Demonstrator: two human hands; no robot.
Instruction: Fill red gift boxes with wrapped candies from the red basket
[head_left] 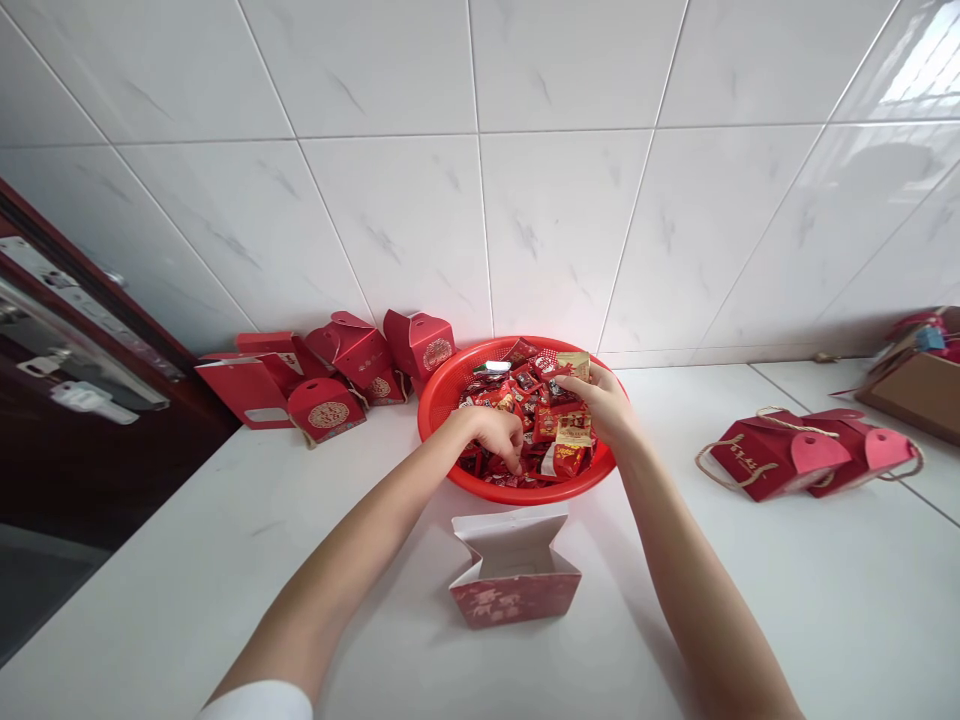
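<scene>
Basket (525, 493) sits at twelve o'clock, beyond the open box (517, 600). Your left fingers (514, 455) curl into wrapped sweets (529, 408); your right fingers (576, 385) reach a gold packet (574, 362). I can't tell if either grips. Pinch wrappers lightly.

Tiled wall (382, 220), dark door (52, 475), keys (94, 400)

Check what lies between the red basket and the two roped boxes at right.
Head view: the right forearm beside the basket, then bare white countertop up to the boxes.
</scene>
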